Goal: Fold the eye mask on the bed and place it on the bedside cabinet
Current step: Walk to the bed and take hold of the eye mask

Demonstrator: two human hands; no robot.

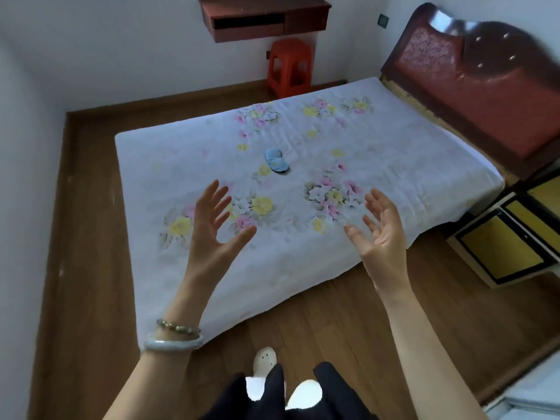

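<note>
A small light-blue eye mask (276, 160) lies flat near the middle of the bed (409, 153), on a white sheet with a flower print. My left hand (213, 225) is raised over the near part of the bed, palm inward, fingers spread, holding nothing. My right hand (380, 230) mirrors it on the right, also open and empty. Both hands hang well short of the mask. The bedside cabinet (509, 247), yellow panels with black trim, stands at the right beside the bed's head end.
A dark red padded headboard (472, 86) rises at the right. A red plastic stool (290, 68) stands by the far wall under a wall-mounted reddish shelf (263, 18). Wooden floor surrounds the bed. My feet in white slippers (265, 359) show at the bottom.
</note>
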